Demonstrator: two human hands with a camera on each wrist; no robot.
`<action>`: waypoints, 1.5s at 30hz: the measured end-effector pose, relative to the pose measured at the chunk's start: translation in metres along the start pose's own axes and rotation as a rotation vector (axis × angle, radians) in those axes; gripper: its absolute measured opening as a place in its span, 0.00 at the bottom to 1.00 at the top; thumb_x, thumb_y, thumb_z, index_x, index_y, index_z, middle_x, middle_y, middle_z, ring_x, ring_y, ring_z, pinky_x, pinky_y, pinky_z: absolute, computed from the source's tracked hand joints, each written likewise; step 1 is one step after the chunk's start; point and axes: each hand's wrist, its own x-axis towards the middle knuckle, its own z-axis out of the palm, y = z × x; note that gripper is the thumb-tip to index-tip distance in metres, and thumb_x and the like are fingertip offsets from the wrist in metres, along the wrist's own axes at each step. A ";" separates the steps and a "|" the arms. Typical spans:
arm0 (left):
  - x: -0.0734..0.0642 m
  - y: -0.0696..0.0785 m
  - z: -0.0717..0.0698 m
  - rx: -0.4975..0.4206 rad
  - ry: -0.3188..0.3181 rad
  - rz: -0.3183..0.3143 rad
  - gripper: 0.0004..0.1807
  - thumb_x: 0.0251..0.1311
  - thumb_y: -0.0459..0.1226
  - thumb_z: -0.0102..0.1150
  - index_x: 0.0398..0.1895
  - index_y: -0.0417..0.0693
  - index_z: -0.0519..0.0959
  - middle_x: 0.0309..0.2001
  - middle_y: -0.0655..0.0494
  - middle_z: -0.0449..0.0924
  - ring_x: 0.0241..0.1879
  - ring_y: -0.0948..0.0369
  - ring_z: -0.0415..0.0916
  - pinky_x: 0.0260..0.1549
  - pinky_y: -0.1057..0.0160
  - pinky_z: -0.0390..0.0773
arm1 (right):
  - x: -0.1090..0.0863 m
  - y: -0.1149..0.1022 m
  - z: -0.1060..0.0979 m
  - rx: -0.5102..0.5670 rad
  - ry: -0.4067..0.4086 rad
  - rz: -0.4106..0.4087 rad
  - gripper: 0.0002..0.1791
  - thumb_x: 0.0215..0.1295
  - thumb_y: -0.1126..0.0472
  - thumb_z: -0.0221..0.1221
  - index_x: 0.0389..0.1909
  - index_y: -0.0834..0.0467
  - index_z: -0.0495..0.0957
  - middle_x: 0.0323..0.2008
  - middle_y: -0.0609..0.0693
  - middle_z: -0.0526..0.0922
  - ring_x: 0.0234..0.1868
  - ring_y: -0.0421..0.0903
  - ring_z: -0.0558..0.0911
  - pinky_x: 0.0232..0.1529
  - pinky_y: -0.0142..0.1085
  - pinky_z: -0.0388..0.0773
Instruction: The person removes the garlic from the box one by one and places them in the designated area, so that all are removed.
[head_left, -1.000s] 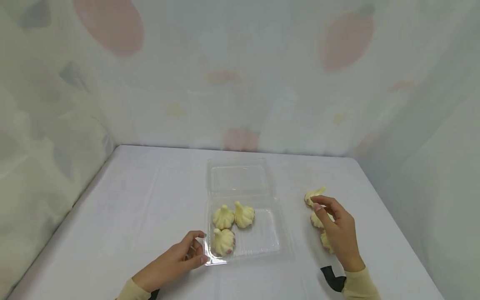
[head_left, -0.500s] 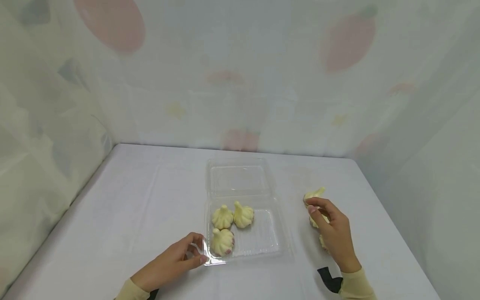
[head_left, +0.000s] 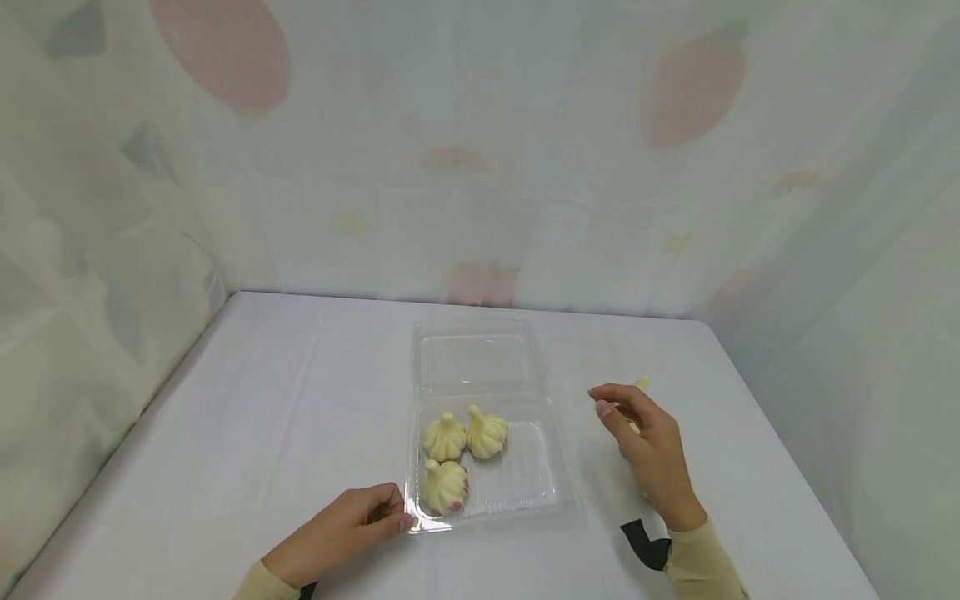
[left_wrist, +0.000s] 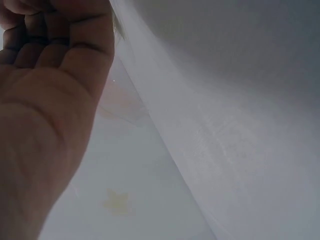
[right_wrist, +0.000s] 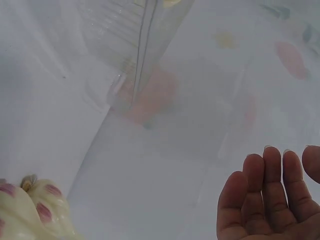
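A clear plastic clamshell container lies with its lid folded back on the table. Three garlic bulbs sit in its left part. At the near left corner, my left hand holds the container's edge, thumb on the rim and fingers curled; the left wrist view shows the curled fingers. To the container's right, my right hand hovers with relaxed fingers and nothing between them. It mostly hides more garlic bulbs behind it, of which a stem shows; the right wrist view shows garlic at lower left.
A white cloth covers the table. Pale fabric walls with faded fruit prints stand behind and at both sides. A black strap hangs at the right sleeve.
My right hand has shifted left, away from the loose garlic bulbs and towards the container, carrying nothing. My left fingers have curled in closer at the container's edge. The three bulbs stay put.
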 end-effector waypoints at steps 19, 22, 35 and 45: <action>0.001 0.001 0.001 0.002 0.039 0.087 0.09 0.71 0.43 0.61 0.36 0.53 0.73 0.27 0.68 0.68 0.28 0.71 0.66 0.26 0.68 0.70 | 0.022 -0.007 0.014 0.002 -0.116 0.024 0.12 0.74 0.53 0.60 0.52 0.52 0.82 0.51 0.42 0.83 0.48 0.46 0.81 0.46 0.35 0.78; 0.001 0.002 0.000 -0.003 0.031 0.074 0.09 0.72 0.44 0.60 0.36 0.52 0.73 0.27 0.68 0.69 0.29 0.71 0.66 0.26 0.67 0.70 | 0.027 -0.008 0.017 0.005 -0.133 -0.015 0.11 0.74 0.56 0.61 0.52 0.55 0.82 0.51 0.44 0.83 0.47 0.47 0.81 0.45 0.36 0.77; 0.003 0.004 0.003 -0.016 0.019 0.055 0.09 0.72 0.44 0.60 0.36 0.52 0.74 0.27 0.67 0.69 0.29 0.70 0.66 0.26 0.67 0.69 | 0.046 0.000 0.042 0.024 -0.238 -0.024 0.12 0.73 0.55 0.62 0.52 0.54 0.82 0.50 0.45 0.84 0.50 0.42 0.81 0.49 0.38 0.77; 0.002 0.004 0.002 0.011 0.030 0.061 0.08 0.71 0.44 0.60 0.37 0.54 0.74 0.28 0.67 0.71 0.29 0.69 0.67 0.26 0.66 0.70 | 0.056 -0.002 0.054 -0.068 -0.404 -0.026 0.17 0.74 0.47 0.60 0.57 0.49 0.79 0.52 0.41 0.82 0.52 0.40 0.79 0.51 0.45 0.77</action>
